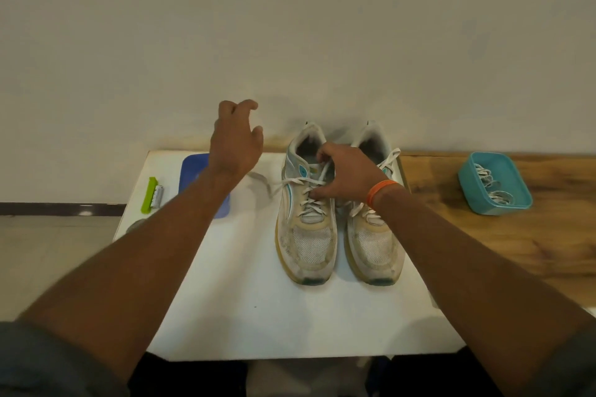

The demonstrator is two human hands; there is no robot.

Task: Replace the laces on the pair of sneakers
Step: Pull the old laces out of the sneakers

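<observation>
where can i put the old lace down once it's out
Bare white board in front of the sneaker toes, or wood tabletop between right sneaker and teal tub. Crowded left: blue lid, green brush.

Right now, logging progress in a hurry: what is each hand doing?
Left hand: raised above the table, fingers loosely curled, holding nothing.
Right hand: on the left sneaker, fingers pinching its lace.

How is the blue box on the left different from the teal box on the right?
The flat dark-blue plastic box lies on the white board, partly hidden by the left arm; the deeper teal plastic tub sits on the wooden table. The tub holds white laces; the blue box's contents cannot be seen. Both are rounded rectangles.
</observation>
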